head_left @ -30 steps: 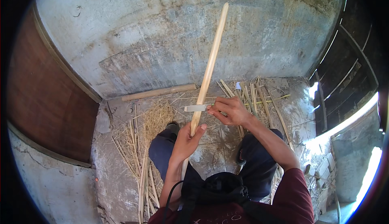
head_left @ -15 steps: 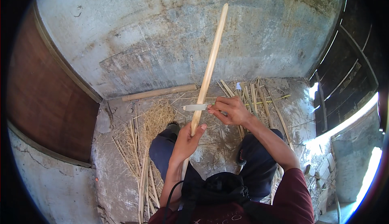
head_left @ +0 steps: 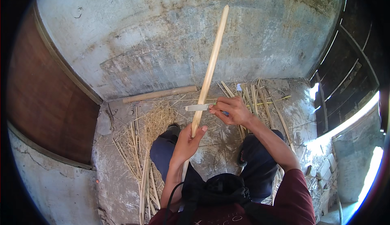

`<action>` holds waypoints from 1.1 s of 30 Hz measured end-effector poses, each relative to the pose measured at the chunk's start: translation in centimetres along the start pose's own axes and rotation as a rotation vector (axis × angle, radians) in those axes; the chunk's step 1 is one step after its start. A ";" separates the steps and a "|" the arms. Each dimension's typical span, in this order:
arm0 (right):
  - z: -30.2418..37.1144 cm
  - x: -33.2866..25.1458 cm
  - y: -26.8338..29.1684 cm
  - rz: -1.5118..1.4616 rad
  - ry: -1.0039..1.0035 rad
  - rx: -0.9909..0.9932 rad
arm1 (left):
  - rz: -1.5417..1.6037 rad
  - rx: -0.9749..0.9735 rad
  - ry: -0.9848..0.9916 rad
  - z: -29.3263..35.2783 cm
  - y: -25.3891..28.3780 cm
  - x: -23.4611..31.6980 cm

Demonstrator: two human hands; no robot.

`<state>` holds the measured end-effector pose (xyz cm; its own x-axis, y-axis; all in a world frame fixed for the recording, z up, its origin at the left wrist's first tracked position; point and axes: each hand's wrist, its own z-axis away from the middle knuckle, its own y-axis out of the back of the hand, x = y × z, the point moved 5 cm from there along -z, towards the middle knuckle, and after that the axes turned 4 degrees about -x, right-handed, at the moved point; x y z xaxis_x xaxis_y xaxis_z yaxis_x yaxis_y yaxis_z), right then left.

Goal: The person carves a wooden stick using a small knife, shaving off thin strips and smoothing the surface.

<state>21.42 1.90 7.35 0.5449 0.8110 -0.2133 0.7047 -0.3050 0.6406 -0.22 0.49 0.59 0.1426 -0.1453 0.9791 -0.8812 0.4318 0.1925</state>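
A long pale strip of split bamboo or wood (head_left: 213, 60) slants up from between my legs toward the wall, its far end raised. My left hand (head_left: 187, 145) is wrapped around its lower part, thumb along the right side. Just beyond that grip, a knife (head_left: 197, 108) lies crosswise over the strip, its broad grey blade pointing left. My right hand (head_left: 231, 110) is closed on the knife's handle, which is mostly hidden by the fingers; a bit of green shows there. The strip's near end is hidden by my body.
Fine shavings (head_left: 156, 121) heap by my left foot, with long thin strips (head_left: 145, 180) beside them. A round pole (head_left: 160, 94) lies along the wall (head_left: 154, 50). More strips (head_left: 264, 103) lie ahead on the right, and broken blocks (head_left: 323, 172) stand at the far right.
The knife blade has shifted very slightly to the right across the strip. Both hands keep their grips and otherwise stay nearly in place.
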 end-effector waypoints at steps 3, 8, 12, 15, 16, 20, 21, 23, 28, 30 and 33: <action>0.0 0.0 -0.1 0.002 -0.009 -0.016 | -0.016 0.003 -0.005 0.0 0.1 -0.1; 0.0 0.1 0.0 0.005 0.004 -0.007 | -0.025 0.007 -0.030 0.0 0.1 -0.2; 0.1 0.2 -0.2 0.033 0.004 -0.014 | -0.025 0.013 -0.028 0.2 0.1 -0.2; 0.1 0.1 -0.2 0.034 0.001 -0.019 | -0.034 0.016 -0.032 0.3 0.2 -0.3; 0.0 0.0 -0.1 0.028 0.002 -0.021 | -0.042 0.017 -0.031 0.3 0.2 -0.3; 0.0 0.2 -0.3 0.019 0.012 -0.003 | -0.041 0.021 -0.041 0.3 0.3 -0.4; -0.1 0.2 -0.3 0.020 0.013 -0.002 | -0.046 0.021 -0.040 0.3 0.3 -0.4; -0.1 0.1 -0.3 0.022 0.014 -0.001 | -0.050 0.022 -0.039 0.4 0.4 -0.4; 0.0 0.1 -0.4 0.045 0.022 -0.012 | -0.065 0.018 -0.024 0.6 0.6 -0.5; 0.0 0.0 -0.4 0.050 0.015 -0.017 | -0.052 0.016 -0.016 0.7 0.5 -0.2; 0.0 0.2 -0.5 0.056 -0.008 -0.042 | -0.035 0.012 -0.007 0.7 0.6 -0.5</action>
<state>21.19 2.17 6.98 0.5861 0.7895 -0.1820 0.6536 -0.3279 0.6821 -1.19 0.21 0.16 0.1709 -0.1663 0.9712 -0.8808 0.4159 0.2262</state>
